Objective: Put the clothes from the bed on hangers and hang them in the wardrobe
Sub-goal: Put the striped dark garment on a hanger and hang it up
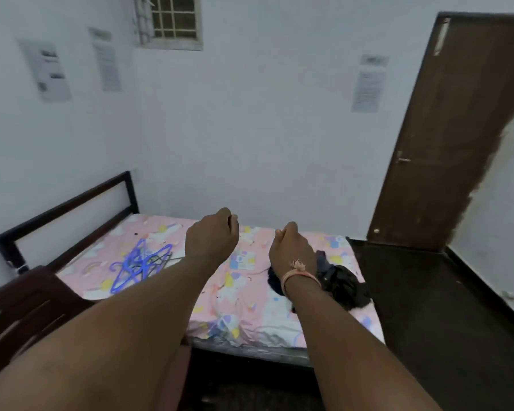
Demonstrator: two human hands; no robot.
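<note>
Bed runs from the far left corner toward the viewer; head end against the left wall, one long side along the back wall, near foot edge facing the viewer. Dark headboard frame at the left end. Right of the bed, open dark floor reaches a brown door. A dark wooden chair stands just beside the bed's near left corner.

Hangers, blue with a dark one among them, lie in a loose heap on the left part of the sheet. Dark clothes are piled at the bed's right edge, partly behind the right wrist.

Both arms reach forward over the bed, backs of hands up. Left hand: grip curled into a loose fist, holding nothing visible. Right hand: fingers curled under, also holding nothing visible; thread band at the wrist. Hands apart, neither touching hangers or clothes.
</note>
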